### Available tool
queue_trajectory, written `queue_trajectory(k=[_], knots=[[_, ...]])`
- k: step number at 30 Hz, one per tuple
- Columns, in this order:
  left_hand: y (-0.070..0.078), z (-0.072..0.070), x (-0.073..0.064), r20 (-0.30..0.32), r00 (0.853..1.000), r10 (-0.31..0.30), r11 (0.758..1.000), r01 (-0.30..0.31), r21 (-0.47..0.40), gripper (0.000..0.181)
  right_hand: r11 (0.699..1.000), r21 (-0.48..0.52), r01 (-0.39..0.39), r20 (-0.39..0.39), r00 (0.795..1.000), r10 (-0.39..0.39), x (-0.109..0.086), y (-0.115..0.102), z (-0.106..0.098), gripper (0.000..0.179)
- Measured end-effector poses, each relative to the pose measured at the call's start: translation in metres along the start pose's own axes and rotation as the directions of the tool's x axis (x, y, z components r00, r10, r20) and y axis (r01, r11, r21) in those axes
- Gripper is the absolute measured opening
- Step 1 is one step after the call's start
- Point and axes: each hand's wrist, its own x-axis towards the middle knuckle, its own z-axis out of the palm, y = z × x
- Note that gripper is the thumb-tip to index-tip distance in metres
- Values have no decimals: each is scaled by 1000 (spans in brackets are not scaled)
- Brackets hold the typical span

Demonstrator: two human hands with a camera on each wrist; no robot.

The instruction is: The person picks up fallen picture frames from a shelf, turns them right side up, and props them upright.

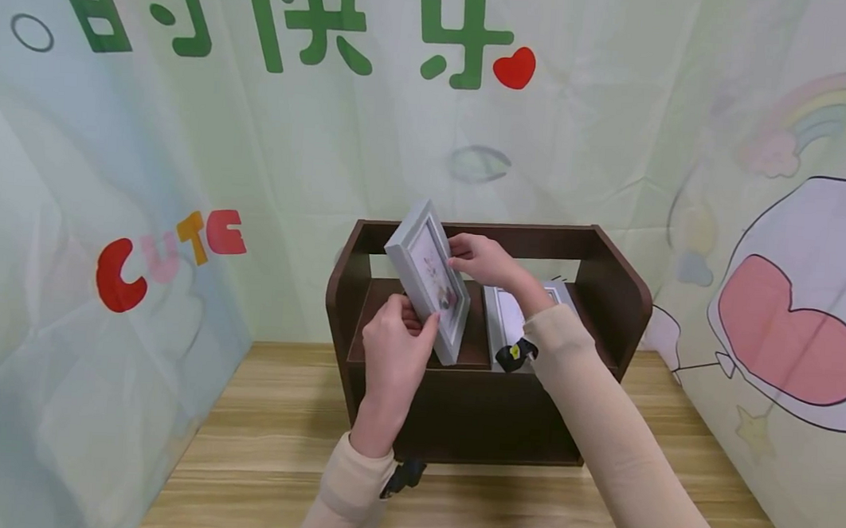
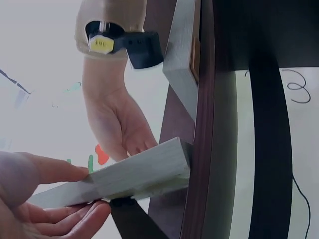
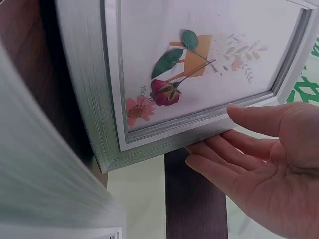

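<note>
A grey-white picture frame (image 1: pixel 433 276) stands tilted at the left of a dark brown wooden shelf (image 1: pixel 487 419). My left hand (image 1: pixel 393 350) grips its lower left edge, thumb on one side and fingers on the other. Along the upper right edge my right hand (image 1: pixel 488 261) pinches it, the thumb over the front. In the right wrist view, the frame's picture (image 3: pixel 209 74) has a dried red rose, green leaves and a pink flower. A second similar frame (image 1: pixel 492 311) leans on the shelf's right side, partly hidden by my right arm.
The shelf has raised side panels (image 1: pixel 611 306) and a back rail (image 1: pixel 539 240). It stands on a wood-grain tabletop (image 1: pixel 270 439). Printed cloth (image 1: pixel 292 153) with green characters and cartoon figures hangs behind and at both sides.
</note>
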Motion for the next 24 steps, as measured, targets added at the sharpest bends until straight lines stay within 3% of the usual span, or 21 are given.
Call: queue_trajectory(k=[12,24], knots=[[-12,-11,9,-48,999,-21,1000,20,-10,26,999,-9,-31,-18,999,30,-3,2,-3,43],[-28,-13,20,-95,993,-66,995,58,-82,24,995,26,-100,-17,995,100,-8,2,-5,43]])
